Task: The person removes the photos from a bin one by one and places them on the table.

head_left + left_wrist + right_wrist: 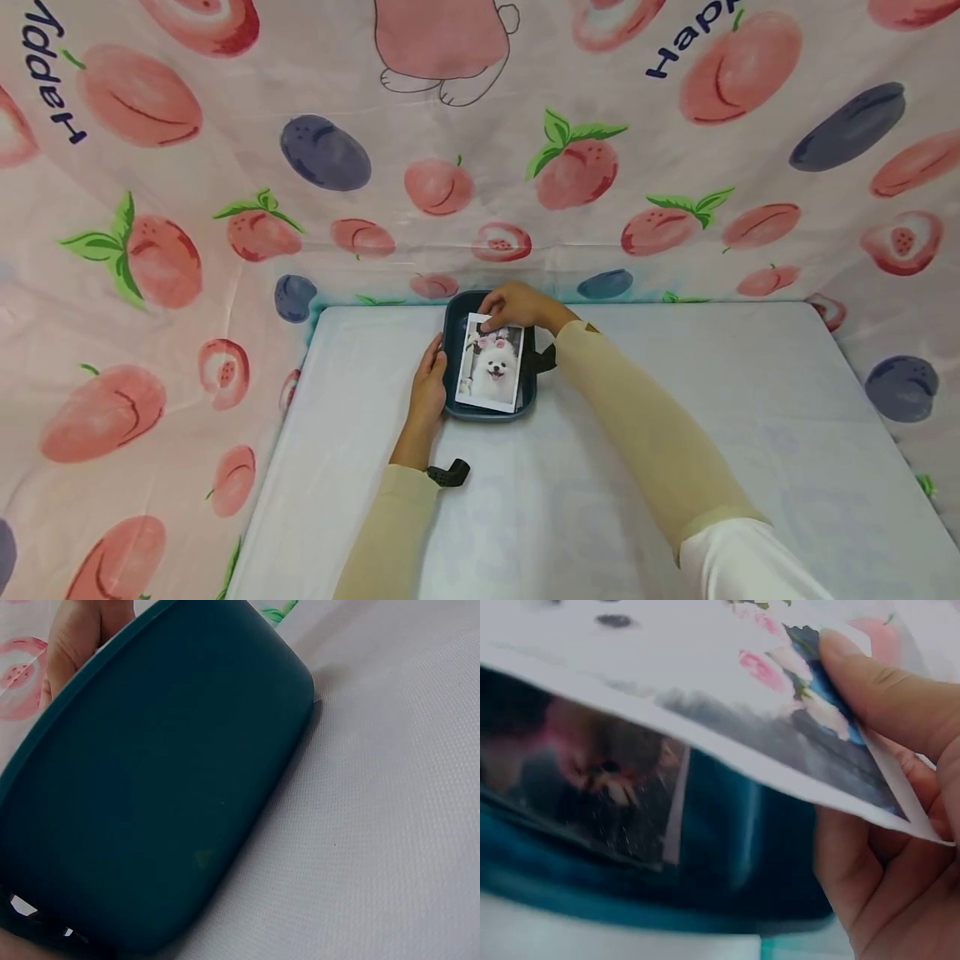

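A dark teal plastic basket [449, 329] stands at the far edge of the white table. In the head view my left hand [429, 387] holds its left side, fingers and thumb at the rim; the left wrist view mostly shows the basket's outer wall [165, 772]. My right hand [525, 306] reaches over the basket's far end and pinches a photo print [495, 367] of a fluffy white dog with pink flowers. In the right wrist view the thumb [885, 690] lies on the print's face, fingers behind. Beneath it, another glossy picture [607, 780] lies inside the basket.
The white-covered table [637, 467] extends in front of the basket and to both sides. Behind it hangs a pink fruit-print cloth [465, 125], close to the basket's far end. A black wrist device [448, 473] sits by the left sleeve.
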A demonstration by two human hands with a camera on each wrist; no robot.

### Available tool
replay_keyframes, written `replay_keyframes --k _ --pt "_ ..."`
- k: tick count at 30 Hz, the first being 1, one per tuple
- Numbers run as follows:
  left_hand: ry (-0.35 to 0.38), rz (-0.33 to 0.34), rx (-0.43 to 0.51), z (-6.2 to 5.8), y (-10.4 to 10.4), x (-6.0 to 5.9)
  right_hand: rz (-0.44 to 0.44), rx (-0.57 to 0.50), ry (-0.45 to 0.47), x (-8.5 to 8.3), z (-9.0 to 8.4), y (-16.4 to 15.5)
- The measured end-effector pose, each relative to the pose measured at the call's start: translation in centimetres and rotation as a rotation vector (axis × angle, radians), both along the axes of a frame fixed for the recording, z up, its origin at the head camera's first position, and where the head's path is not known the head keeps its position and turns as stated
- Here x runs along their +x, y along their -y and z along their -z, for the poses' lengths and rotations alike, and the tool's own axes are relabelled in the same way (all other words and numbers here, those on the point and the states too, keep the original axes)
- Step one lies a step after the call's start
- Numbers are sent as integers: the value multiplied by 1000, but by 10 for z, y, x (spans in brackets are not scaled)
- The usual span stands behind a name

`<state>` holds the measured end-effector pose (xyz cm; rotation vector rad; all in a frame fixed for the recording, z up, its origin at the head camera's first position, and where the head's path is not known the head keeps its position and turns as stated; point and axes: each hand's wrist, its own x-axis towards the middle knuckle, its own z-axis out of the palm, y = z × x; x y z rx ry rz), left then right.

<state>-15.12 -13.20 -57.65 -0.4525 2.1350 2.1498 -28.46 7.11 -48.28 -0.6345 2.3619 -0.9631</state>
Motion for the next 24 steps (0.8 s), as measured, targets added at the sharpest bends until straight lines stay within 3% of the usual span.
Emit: replay_keyframes --k 12,24 --pt "-25 -2 38 0 -2 2 82 -130 0 1 -18 -47" --pt "-21 6 20 -1 0 4 221 -207 33 5 -15 -98"
